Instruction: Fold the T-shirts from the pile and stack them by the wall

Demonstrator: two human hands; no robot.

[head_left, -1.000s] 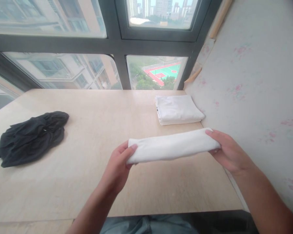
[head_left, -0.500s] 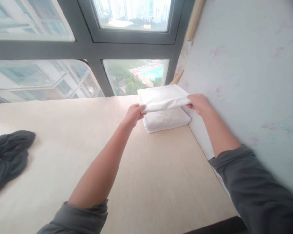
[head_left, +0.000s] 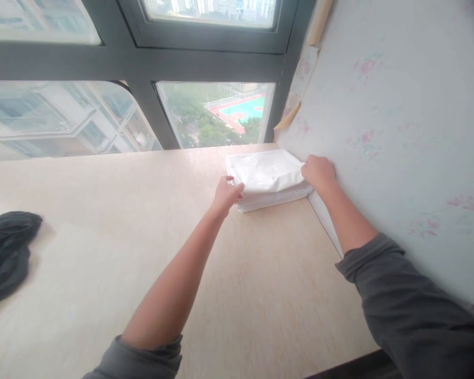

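A folded white cloth (head_left: 266, 171) lies on top of other folded white fabric (head_left: 274, 199), by the wall in the far right corner of the wooden surface. My left hand (head_left: 228, 195) is at the cloth's left front corner, its thumb and fingers closed on the edge. At the right edge, my right hand (head_left: 319, 171) is closed on the cloth, with its fingertips partly hidden behind the hand.
A crumpled dark garment (head_left: 8, 252) lies at the left on the pale wooden surface (head_left: 102, 237). Windows with a grey frame (head_left: 138, 68) stand behind. A flowered wall (head_left: 398, 131) borders the right side, its paper peeling near the corner.
Both hands have lowered the folded white cloth from above the pile onto it. The view has shifted slightly, and the dark garment shows further left.
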